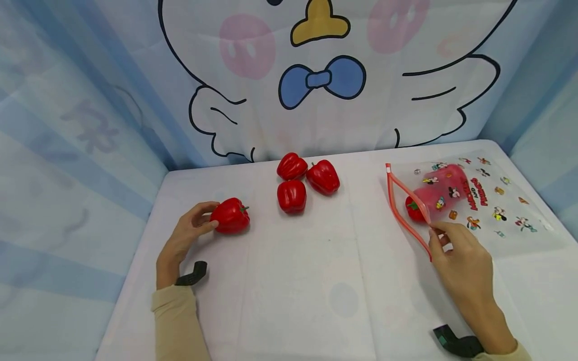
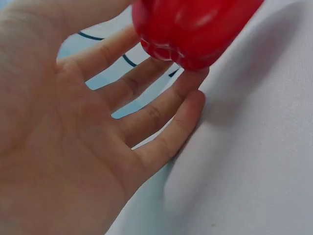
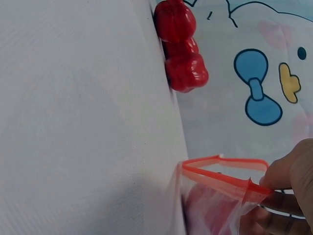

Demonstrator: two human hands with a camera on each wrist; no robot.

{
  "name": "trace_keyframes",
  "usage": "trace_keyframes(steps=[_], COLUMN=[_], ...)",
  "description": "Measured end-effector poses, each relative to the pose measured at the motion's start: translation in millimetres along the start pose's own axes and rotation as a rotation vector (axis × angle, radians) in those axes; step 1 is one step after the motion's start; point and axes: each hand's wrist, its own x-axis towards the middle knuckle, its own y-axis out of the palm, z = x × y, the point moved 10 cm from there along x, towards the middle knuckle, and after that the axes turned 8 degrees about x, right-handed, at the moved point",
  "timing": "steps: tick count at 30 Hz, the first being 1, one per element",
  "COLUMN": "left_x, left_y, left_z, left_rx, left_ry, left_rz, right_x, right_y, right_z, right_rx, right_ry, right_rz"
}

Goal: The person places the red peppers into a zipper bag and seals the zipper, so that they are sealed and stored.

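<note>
On the left, my left hand holds a glossy red bell pepper by its blunt end, thumb on the near side and fingertips on the far side. The left wrist view shows this pepper at the fingertips, with the palm apart from it. My right hand pinches the red zip edge of a clear printed bag between thumb and fingers. The bag's mouth gapes toward the left, as the right wrist view shows at its red rim. Red peppers lie inside, blurred by the plastic.
At the back centre of the white table, three more red bell peppers sit close together: one behind, one in front and one at right. A cartoon-printed curtain hangs along the table's back edge.
</note>
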Motion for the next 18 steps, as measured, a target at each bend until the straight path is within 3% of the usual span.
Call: trace_keyframes(steps=[10, 18], left_x=[-0.5, 1.7], left_y=[4.8, 10.1], left_z=[-3.1, -13.5], left_rx=[-0.041, -0.019], left_ry=[-0.007, 0.02], left_rz=[0.002, -0.003], right_x=[1.8, 0.6], right_y=[-1, -1], right_z=[0, 2], right_rx=[-0.007, -0.011], right_ry=[-0.014, -0.017], right_rz=[-0.007, -0.004])
